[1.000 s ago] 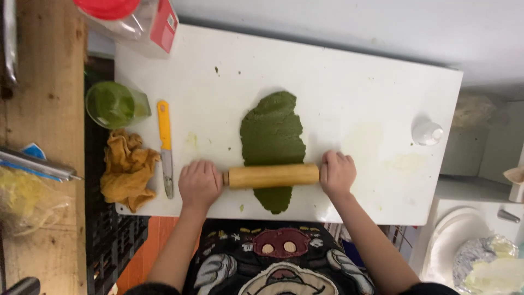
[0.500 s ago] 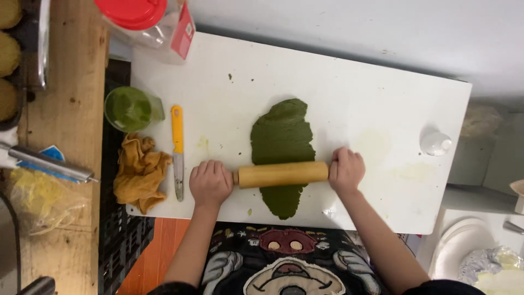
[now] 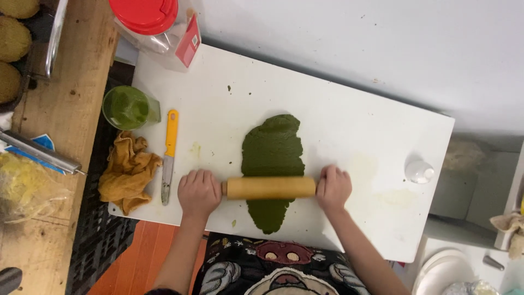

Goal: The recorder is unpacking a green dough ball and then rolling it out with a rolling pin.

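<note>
The left hand and the right hand each have a closed grip on one end of the wooden rolling pin. The pin lies across the green dough, close to the near edge of the white tabletop.

The dough is long and thin, and its near tip is close to that edge. If the pin pushes too far that way, I think the dough could hang over the edge and tear. It could also stick to the pin and lift up, because I see no flour under it.

A knife with a yellow handle lies just left of the left hand, blade toward the near edge. A bump from that hand could knock it off. A crumpled yellow cloth sits at the left edge, and a green cup stands behind it. A small white cap rests near the right edge. A jar with a red lid stands at the far left corner. Nothing blocks the pin's way.
</note>
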